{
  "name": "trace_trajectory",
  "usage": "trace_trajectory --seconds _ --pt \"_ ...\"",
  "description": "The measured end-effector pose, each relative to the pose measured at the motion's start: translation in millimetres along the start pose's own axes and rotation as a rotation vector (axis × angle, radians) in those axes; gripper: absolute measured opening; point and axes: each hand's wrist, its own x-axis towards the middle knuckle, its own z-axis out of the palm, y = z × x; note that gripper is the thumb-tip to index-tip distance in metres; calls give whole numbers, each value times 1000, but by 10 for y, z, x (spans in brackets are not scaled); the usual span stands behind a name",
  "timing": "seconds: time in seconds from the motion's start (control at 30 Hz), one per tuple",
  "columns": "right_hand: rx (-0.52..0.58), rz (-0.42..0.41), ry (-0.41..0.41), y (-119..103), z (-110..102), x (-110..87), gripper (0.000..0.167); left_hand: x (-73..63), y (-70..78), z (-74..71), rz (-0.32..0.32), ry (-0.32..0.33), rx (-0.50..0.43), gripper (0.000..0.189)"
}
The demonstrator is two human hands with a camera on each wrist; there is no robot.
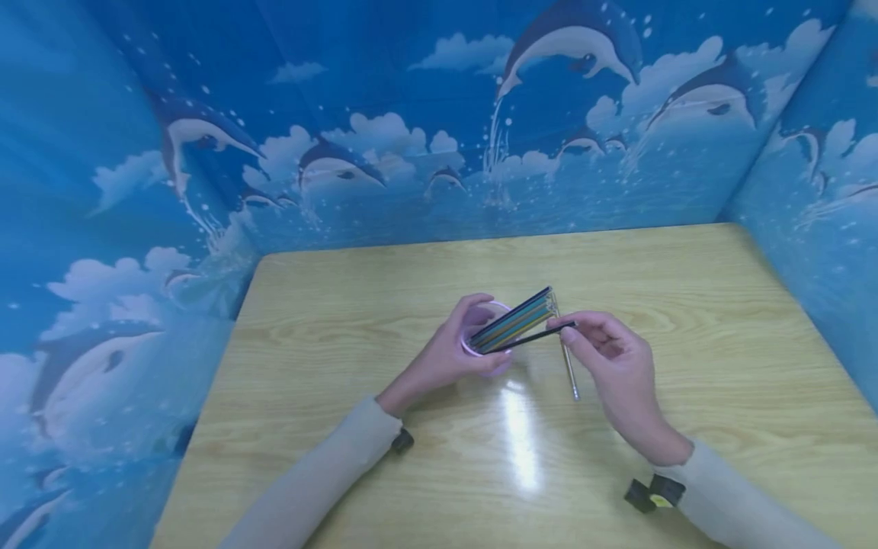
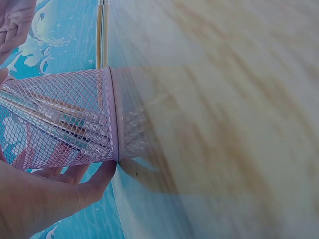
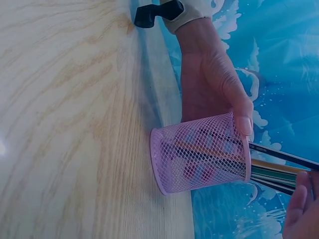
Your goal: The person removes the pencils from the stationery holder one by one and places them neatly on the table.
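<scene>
My left hand (image 1: 449,349) grips a pink mesh pencil cup (image 3: 199,157), thumb on one side and fingers round the other. Inside the cup leans a bundle of pencils (image 1: 516,322), dark, teal and yellowish, with their ends sticking out past the rim to the right. Between thumb and forefinger my right hand (image 1: 620,374) pinches the outer end of a black pencil (image 1: 538,335); its other end is at the cup's mouth. A yellowish pencil (image 1: 571,374) lies on the table beside the right fingertips. In the left wrist view, mesh partly hides the pencils.
The wood-grain table (image 1: 329,328) is glossy and reflects the light. Behind it and at both sides hangs a blue curtain (image 1: 398,198) with dolphins. Small black devices (image 1: 655,494) are strapped at both wrists.
</scene>
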Motion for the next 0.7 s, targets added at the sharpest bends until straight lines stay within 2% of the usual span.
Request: trace_trajectory --seconds 0.1,0.3,0.37,0.53,0.7 --pt "72 4 57 -21 -15 11 17 -12 0 -4 -18 9 25 90" --pt "369 26 128 -98 -50 66 9 -15 -3 -12 -29 10 47 92" --pt "504 12 124 -127 -75 92 11 -13 1 -13 -30 10 44 92" --pt "711 -10 97 -201 -163 167 16 -19 17 -18 -33 10 36 93" --pt "792 3 103 -255 -252 245 19 -24 10 -17 -29 6 27 94"
